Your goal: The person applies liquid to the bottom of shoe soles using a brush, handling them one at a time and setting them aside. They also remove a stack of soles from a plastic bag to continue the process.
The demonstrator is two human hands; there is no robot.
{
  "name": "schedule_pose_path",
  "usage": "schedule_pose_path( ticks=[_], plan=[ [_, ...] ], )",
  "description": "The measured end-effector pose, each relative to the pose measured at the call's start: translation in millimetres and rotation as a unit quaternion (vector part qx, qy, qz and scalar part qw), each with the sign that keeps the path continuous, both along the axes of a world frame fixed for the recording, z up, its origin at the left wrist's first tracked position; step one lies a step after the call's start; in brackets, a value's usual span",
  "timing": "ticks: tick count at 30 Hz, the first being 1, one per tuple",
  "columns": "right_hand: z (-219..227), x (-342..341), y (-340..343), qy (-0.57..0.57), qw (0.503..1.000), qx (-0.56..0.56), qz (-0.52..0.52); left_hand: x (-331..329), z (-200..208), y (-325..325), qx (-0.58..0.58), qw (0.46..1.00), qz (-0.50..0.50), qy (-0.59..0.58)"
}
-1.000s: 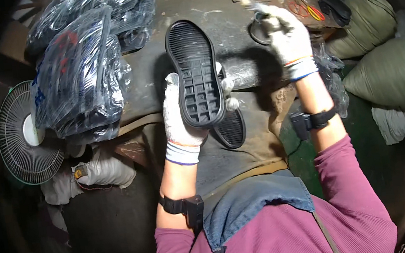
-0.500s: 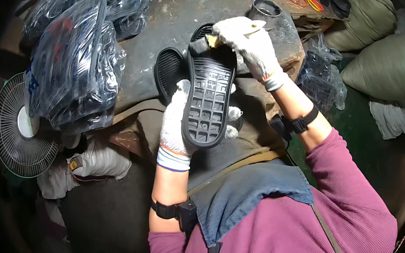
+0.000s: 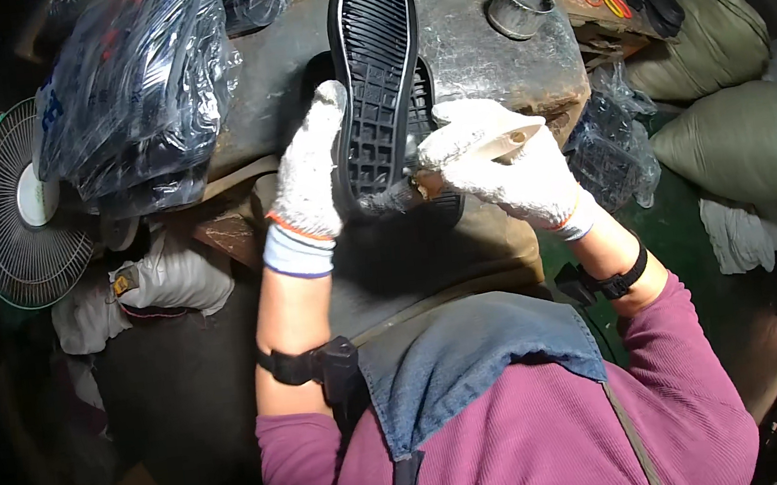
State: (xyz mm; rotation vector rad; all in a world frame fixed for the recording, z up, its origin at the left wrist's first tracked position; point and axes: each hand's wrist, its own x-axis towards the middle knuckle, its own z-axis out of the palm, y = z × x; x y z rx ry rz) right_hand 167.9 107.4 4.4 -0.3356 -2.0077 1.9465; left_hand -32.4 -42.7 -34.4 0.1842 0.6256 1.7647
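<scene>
A black ridged shoe sole (image 3: 377, 57), tread toward me, is held up lengthwise by my left hand (image 3: 304, 171). My left thumb lies along its left edge; the fingers behind are hidden. Closed round the pale handle of a paintbrush (image 3: 389, 201) is my right hand (image 3: 519, 165), to the right of the sole. The dark bristles lie at the sole's near end. Both hands wear white knit gloves. Another black sole (image 3: 424, 95) shows partly behind the held one.
A stained round can (image 3: 520, 12) stands on the worn table (image 3: 474, 70). Plastic-wrapped bundles (image 3: 138, 108) crowd the left side beside a fan (image 3: 36, 196). Scissors (image 3: 612, 4) lie at the back right. Bulging sacks (image 3: 740, 135) sit on the right.
The sole has moved up and away from me. My right hand has come down from its far end to the near end with the paintbrush.
</scene>
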Motion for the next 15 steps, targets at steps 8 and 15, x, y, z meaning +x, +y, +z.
schedule_pose_path(
  ticks=[8, 15],
  plan=[
    [20.4, -29.7, 48.6, 0.014, 0.977, 0.200, -0.075, 6.5, 27.9, -21.9, -0.113, 0.983, -0.065, 0.130],
    [30.5, -49.8, 90.4, 0.109, 0.795, 0.584, -0.122, 1.3, 2.9, -25.9, -0.071, 0.987, -0.145, -0.017]
  ],
)
